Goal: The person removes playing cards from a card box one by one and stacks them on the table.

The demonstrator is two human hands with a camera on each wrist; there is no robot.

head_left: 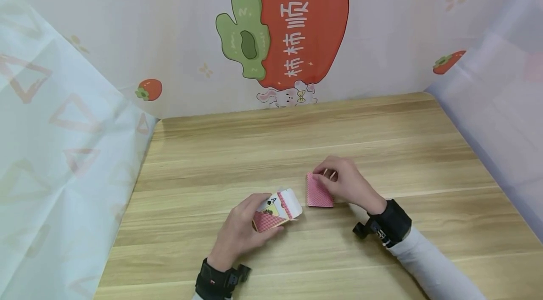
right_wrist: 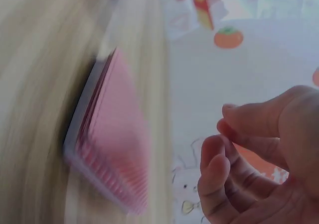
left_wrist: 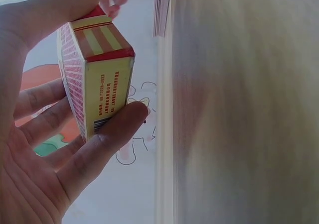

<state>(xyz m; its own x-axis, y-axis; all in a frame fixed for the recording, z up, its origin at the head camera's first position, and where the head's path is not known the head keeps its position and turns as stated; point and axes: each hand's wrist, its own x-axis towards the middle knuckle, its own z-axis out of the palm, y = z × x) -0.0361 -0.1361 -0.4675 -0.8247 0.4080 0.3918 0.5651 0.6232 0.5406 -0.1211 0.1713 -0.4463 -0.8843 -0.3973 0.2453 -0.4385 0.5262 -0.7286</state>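
My left hand [head_left: 239, 230] grips a playing-card box [head_left: 268, 222] between thumb and fingers, just above the table. The box has a red-and-white patterned part, an ace of spades face showing and a raised white end flap [head_left: 292, 202] pointing right. In the left wrist view, the yellow side of the box [left_wrist: 104, 87] carries red print and a barcode. To its right a squared stack of playing cards [head_left: 319, 195] lies on the table, red patterned backs up. Over the stack's far right corner hovers my right hand [head_left: 347, 182], fingers loosely curled, holding nothing; a gap separates it from the cards in the right wrist view.
The wood-grain table [head_left: 203, 149] ends at a printed cloth backdrop [head_left: 186, 31] behind. Pale cloths hang along the left and right sides. Each wrist wears a black strap [head_left: 392, 223] with a small camera.
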